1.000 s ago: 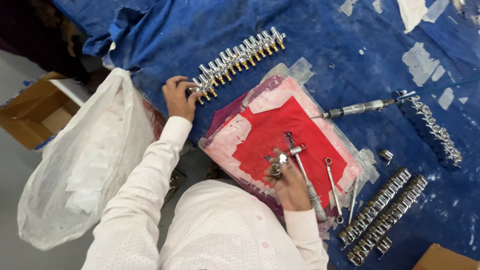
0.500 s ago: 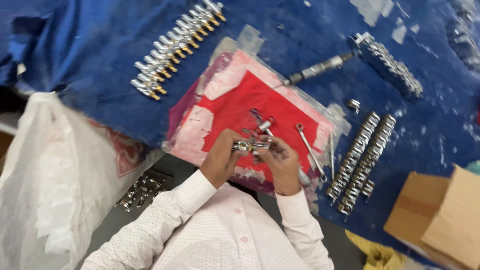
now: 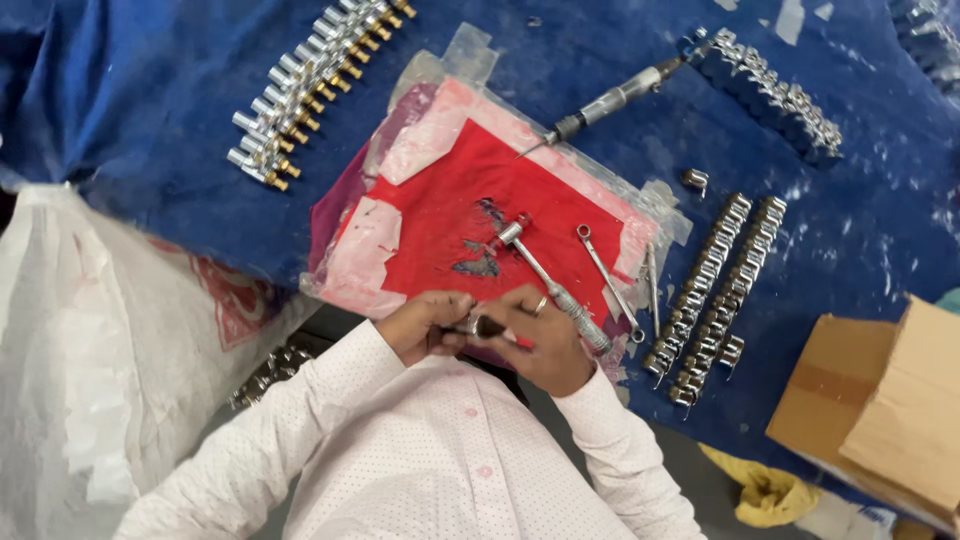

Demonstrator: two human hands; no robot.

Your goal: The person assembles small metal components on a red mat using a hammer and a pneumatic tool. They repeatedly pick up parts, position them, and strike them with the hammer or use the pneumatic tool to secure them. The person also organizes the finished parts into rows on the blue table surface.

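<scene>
Fingers of both my hands pinch one small metal socket (image 3: 484, 325) between them, left hand (image 3: 425, 325) and right hand (image 3: 540, 340) closed on it at the near edge of the red cloth (image 3: 470, 210) | ratchet handle (image 3: 552, 283) and slim wrench (image 3: 608, 266) lie on the cloth just beside my right hand; socket rows (image 3: 712, 282) further right

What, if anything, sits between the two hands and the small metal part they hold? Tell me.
Nothing visible. The left hand and right hand both grip the small metal part directly, at the near edge of the red mat. The ratchet handle lies beside them, apart.
</scene>
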